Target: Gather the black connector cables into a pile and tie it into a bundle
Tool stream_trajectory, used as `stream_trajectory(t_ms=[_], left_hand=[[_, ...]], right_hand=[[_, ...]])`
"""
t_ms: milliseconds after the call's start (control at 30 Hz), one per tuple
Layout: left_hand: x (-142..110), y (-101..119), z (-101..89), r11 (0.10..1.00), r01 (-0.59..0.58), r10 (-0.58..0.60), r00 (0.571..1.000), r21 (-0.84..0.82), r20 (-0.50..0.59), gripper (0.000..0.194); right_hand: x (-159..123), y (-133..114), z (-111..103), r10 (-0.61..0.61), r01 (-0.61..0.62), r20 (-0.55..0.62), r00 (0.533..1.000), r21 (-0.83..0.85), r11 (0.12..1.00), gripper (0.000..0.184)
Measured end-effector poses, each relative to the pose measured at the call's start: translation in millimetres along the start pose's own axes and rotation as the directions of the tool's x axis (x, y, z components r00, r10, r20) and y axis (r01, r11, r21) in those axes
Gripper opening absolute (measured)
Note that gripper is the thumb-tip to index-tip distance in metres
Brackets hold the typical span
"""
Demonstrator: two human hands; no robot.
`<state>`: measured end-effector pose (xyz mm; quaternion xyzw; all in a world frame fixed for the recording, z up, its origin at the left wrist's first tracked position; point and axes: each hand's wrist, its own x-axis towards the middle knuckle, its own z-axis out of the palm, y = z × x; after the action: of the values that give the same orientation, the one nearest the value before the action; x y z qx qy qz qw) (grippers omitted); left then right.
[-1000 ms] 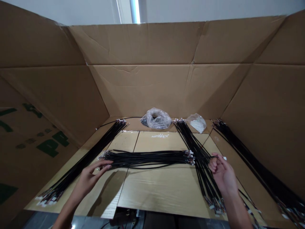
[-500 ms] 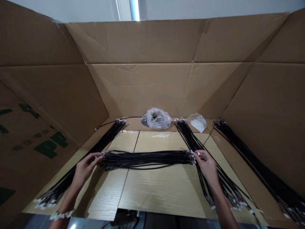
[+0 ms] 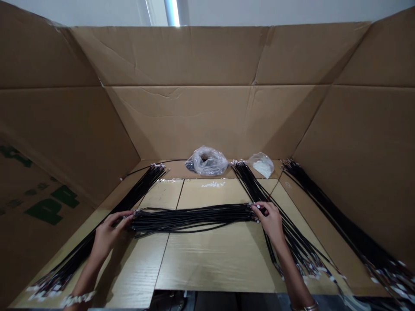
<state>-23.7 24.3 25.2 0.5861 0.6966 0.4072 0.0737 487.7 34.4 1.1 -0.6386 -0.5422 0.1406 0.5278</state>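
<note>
A bundle of black cables lies crosswise in front of me, with small white connectors at its ends. My left hand is closed in a pinch at the bundle's left end. At the other end, the thumb and fingers of my right hand close on the connector ends, partly covering them. How many cables each hand grips cannot be made out. The right hand is above a second group of black cables, which runs from back to front beneath it.
More black cables lie along the left, and another thick row along the right. At the back sit a clear plastic bag with a dark coil and a small bag of white pieces. Tall cardboard walls enclose the yellowish board.
The whole view has shifted, so things appear slightly further left. My right hand's fingers have curled further over the connector ends. The bundle stays lying between both hands.
</note>
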Motion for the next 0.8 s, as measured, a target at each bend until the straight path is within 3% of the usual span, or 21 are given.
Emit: stream_trajectory(t_ms=[233, 400, 500, 633, 733, 800], left_hand=[[0, 8, 0.0, 0.999, 0.04, -0.04, 0.999, -0.014, 0.024, 0.066], [-5, 17, -9.1, 0.998, 0.062, -0.062, 0.998, -0.03, 0.006, 0.063], [-10, 22, -17.3, 0.993, 0.113, -0.114, 0.993, -0.033, -0.026, 0.056], [-24, 39, -20.7, 0.955, 0.294, -0.296, 0.954, -0.049, -0.054, 0.053], [-41, 57, -17.0, 0.896, 0.423, -0.433, 0.9, -0.132, -0.058, 0.054], [-52, 63, -14.3, 0.869, 0.46, -0.471, 0.882, -0.181, -0.021, 0.051]], right_hand=[[-3, 1, 0, 0.037, -0.037, 0.007, 0.999, -0.013, 0.999, 0.032], [5, 18, -19, 0.091, -0.09, -0.062, 0.994, 0.026, 0.996, 0.03], [15, 30, -33, 0.074, -0.067, 0.031, 0.997, -0.193, 0.979, 0.016], [24, 29, -35, 0.18, -0.018, 0.242, 0.953, -0.551, 0.834, 0.004], [28, 18, -28, 0.261, 0.009, 0.304, 0.916, -0.667, 0.745, 0.007], [31, 13, -23, 0.306, -0.038, 0.3, 0.904, -0.655, 0.754, 0.008]])
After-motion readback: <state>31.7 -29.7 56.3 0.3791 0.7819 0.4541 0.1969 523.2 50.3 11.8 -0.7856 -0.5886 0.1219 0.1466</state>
